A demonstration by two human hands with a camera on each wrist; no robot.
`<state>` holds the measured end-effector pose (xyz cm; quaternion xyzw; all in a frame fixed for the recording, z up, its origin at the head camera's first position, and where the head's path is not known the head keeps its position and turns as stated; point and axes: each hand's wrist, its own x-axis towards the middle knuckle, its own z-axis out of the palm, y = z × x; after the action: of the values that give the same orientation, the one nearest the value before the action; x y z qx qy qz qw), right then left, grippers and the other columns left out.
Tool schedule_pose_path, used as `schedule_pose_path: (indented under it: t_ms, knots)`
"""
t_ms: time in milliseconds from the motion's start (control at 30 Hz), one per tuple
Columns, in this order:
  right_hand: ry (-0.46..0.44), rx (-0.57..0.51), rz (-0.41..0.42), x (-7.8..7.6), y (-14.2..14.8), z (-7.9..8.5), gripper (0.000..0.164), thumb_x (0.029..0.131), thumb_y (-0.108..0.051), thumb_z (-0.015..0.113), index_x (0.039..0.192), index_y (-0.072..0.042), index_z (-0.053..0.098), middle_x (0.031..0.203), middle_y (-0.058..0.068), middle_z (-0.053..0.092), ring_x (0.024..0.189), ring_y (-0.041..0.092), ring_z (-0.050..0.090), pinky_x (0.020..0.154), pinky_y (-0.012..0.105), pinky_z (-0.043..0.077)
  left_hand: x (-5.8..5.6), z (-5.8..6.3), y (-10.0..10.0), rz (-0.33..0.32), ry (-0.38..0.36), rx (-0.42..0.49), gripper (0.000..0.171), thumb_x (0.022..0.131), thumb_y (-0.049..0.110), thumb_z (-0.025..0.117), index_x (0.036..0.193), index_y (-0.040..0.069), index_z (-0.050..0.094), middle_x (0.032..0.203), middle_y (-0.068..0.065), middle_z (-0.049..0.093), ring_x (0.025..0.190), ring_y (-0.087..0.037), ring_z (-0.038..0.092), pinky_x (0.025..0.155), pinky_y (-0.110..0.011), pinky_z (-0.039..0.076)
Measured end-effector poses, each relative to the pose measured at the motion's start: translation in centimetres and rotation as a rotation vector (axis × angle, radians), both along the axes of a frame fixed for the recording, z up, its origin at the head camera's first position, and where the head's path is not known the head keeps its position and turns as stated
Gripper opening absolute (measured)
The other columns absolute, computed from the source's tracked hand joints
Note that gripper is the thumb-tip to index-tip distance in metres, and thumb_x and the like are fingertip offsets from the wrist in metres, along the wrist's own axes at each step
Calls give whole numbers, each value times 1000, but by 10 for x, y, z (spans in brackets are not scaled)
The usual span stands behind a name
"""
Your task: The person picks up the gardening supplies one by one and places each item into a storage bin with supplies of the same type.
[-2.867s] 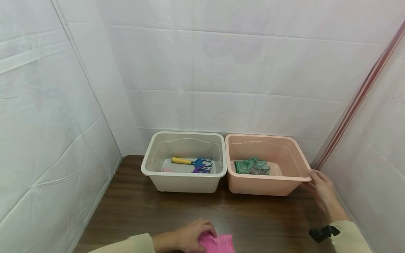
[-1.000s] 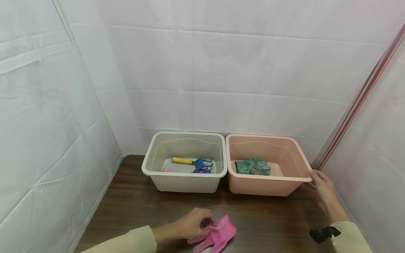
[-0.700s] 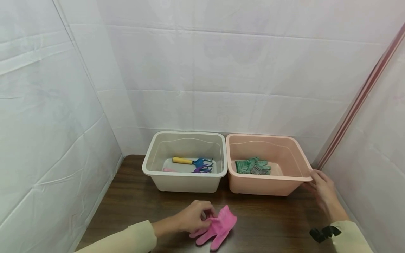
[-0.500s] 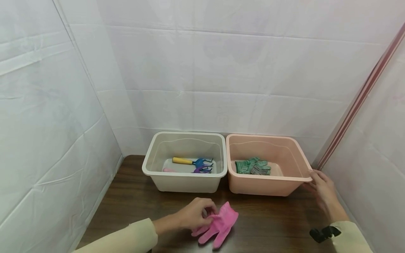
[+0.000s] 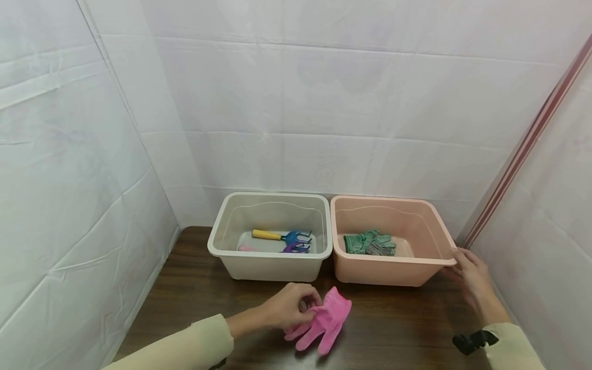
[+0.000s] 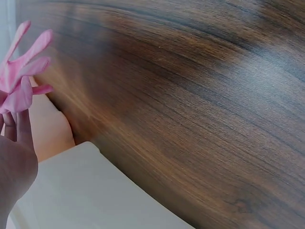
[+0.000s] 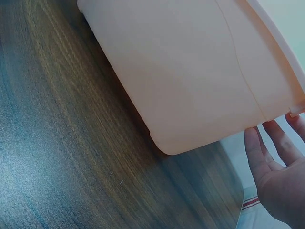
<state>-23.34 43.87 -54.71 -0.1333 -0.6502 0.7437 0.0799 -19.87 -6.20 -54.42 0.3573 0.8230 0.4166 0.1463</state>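
My left hand (image 5: 292, 308) pinches a pink work glove (image 5: 332, 316) by its side, above the table in front of the bins. The glove's fingers point down toward me and its cuff points away. In the left wrist view, the pink glove (image 6: 24, 71) shows at the left edge, held at the fingertips. On the right, my right hand (image 5: 473, 277) grips the near right corner of a peach plastic bin (image 5: 381, 271); in the right wrist view its fingers (image 7: 281, 143) touch the bin's wall and rim. Green gloves (image 5: 369, 242) lie inside that bin.
Left of the peach bin, close against it, stands an off-white plastic bin (image 5: 273, 268). It holds a blue hand fork with a yellow handle (image 5: 268, 235) and a purple fork (image 5: 296, 248). White sheeting (image 5: 296, 103) encloses the wooden table (image 5: 194, 293) at the back and sides.
My left hand has lifted the pink glove from the near table edge and carried it forward, toward the bins. The glove now hangs spread out. My right hand stays on the peach bin.
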Motion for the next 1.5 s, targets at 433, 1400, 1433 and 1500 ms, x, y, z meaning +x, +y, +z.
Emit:
schedule_pose_path:
  t_ms: [433, 1400, 1433, 1500]
  knots:
    - [-23, 17, -7, 1, -1, 1, 39, 106, -35, 66, 132, -7, 56, 101, -16, 70, 89, 4, 73, 78, 29, 64, -3, 4, 2, 17, 34, 50, 20, 90, 3, 80, 101, 18, 72, 93, 9, 66, 87, -12, 66, 76, -24, 60]
    - [-16, 3, -22, 1, -2, 1, 28, 106, -32, 68, 125, -12, 62, 101, -13, 71, 89, 5, 73, 80, 31, 64, -14, 29, 10, 84, 38, 93, 15, 95, 9, 80, 104, 19, 73, 94, 9, 67, 86, -6, 63, 80, -25, 61]
    - [-20, 3, -22, 1, -2, 1, 30, 106, -33, 68, 125, -11, 61, 101, -14, 71, 88, 5, 73, 79, 30, 64, -15, 30, 11, 83, 41, 95, 15, 95, 10, 81, 104, 19, 73, 94, 9, 67, 87, -6, 63, 81, -24, 60]
    - [-26, 4, -25, 0, -2, 1, 32, 106, -33, 67, 127, -10, 60, 101, -14, 71, 88, 5, 73, 78, 30, 64, -16, 33, 13, 77, 53, 97, 15, 95, 10, 80, 105, 19, 73, 95, 9, 67, 87, -6, 63, 81, -23, 60]
